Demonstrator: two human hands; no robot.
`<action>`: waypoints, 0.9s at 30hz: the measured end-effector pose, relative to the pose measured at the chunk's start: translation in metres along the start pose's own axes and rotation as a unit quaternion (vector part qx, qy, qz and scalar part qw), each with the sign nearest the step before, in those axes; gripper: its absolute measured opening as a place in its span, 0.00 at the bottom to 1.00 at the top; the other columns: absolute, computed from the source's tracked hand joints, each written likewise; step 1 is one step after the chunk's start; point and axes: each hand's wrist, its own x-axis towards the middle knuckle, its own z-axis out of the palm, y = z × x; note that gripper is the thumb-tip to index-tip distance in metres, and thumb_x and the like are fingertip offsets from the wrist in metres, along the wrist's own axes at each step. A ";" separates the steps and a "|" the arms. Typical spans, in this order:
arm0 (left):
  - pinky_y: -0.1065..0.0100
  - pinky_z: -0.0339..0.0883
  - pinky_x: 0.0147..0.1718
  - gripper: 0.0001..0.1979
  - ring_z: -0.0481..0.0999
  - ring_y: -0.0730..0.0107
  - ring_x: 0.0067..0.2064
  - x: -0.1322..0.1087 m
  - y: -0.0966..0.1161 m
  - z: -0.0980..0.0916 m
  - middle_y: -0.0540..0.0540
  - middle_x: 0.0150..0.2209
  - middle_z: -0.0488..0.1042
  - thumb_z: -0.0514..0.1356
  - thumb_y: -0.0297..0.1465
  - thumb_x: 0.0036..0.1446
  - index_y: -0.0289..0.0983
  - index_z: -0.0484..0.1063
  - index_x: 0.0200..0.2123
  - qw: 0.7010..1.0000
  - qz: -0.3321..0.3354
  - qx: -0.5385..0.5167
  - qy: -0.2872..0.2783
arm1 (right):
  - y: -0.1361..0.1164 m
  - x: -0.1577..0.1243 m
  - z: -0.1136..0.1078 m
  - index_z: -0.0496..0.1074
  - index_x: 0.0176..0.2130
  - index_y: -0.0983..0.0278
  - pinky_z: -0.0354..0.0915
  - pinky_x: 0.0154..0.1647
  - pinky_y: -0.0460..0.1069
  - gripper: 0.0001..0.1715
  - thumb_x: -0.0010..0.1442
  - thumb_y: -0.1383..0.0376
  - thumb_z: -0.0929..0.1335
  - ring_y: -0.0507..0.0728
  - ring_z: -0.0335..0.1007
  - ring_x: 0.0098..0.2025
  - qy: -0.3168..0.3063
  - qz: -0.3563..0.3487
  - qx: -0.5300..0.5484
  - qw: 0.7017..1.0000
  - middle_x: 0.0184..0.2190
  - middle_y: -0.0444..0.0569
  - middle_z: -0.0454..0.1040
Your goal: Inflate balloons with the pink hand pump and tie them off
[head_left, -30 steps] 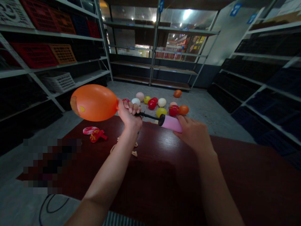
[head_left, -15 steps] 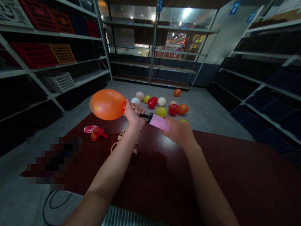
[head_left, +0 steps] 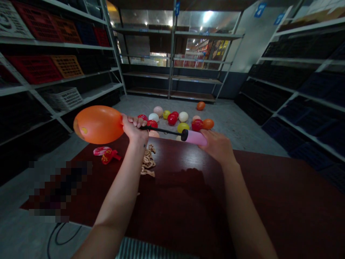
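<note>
My left hand (head_left: 134, 130) grips the neck of an inflated orange balloon (head_left: 98, 124) together with the black nozzle end of a hand pump. My right hand (head_left: 218, 145) holds the pump's pink barrel (head_left: 194, 137), pulled out to the right so the thin black rod (head_left: 163, 131) shows between my hands. Both hands hover above the far edge of a dark red-brown table (head_left: 188, 194).
Flat red balloons (head_left: 106, 154) and a pile of tan rubber bands (head_left: 148, 164) lie on the table. Several inflated balloons (head_left: 183, 120) sit on the grey floor beyond. Metal shelves with crates line both sides and the back. A black cable (head_left: 58, 237) lies on the floor at left.
My right hand pushed the pink barrel in toward my left hand, then drew it back out, exposing the rod again. The orange balloon shifted right, then back left.
</note>
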 end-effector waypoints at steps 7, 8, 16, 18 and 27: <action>0.73 0.46 0.15 0.29 0.49 0.81 0.14 -0.012 -0.015 0.004 0.58 0.14 0.48 0.59 0.46 0.66 0.39 0.50 0.21 0.999 0.042 0.025 0.011 | -0.003 0.000 -0.012 0.70 0.53 0.63 0.62 0.39 0.52 0.21 0.62 0.60 0.69 0.63 0.76 0.42 -0.049 0.008 -0.024 0.998 0.46 0.55 0.79; 0.73 0.47 0.15 0.29 0.49 0.80 0.14 -0.013 -0.017 0.004 0.58 0.14 0.48 0.59 0.46 0.66 0.39 0.50 0.21 0.999 0.043 0.027 0.012 | -0.004 0.000 -0.014 0.70 0.53 0.63 0.62 0.39 0.52 0.21 0.62 0.60 0.69 0.63 0.76 0.42 -0.055 0.009 -0.028 0.998 0.46 0.55 0.79; 0.73 0.47 0.16 0.29 0.48 0.80 0.14 -0.032 -0.037 0.009 0.58 0.14 0.47 0.57 0.47 0.68 0.39 0.50 0.21 0.999 0.013 0.035 0.000 | -0.040 0.010 -0.032 0.69 0.52 0.65 0.60 0.37 0.52 0.22 0.62 0.57 0.70 0.63 0.76 0.41 -0.095 -0.001 -0.046 0.994 0.46 0.56 0.79; 0.72 0.46 0.15 0.29 0.48 0.80 0.14 -0.041 -0.044 0.010 0.58 0.13 0.47 0.56 0.45 0.69 0.38 0.51 0.20 1.000 -0.003 0.023 -0.004 | -0.052 0.012 -0.034 0.70 0.52 0.66 0.59 0.35 0.52 0.22 0.62 0.56 0.69 0.63 0.76 0.40 -0.100 -0.007 -0.042 0.994 0.45 0.57 0.80; 0.71 0.45 0.14 0.29 0.47 0.80 0.13 -0.047 -0.053 0.010 0.58 0.14 0.47 0.57 0.48 0.68 0.39 0.53 0.20 0.999 -0.025 0.024 -0.016 | -0.065 0.013 -0.026 0.71 0.46 0.64 0.56 0.30 0.51 0.17 0.62 0.56 0.67 0.60 0.75 0.34 -0.071 -0.014 0.014 0.997 0.37 0.53 0.80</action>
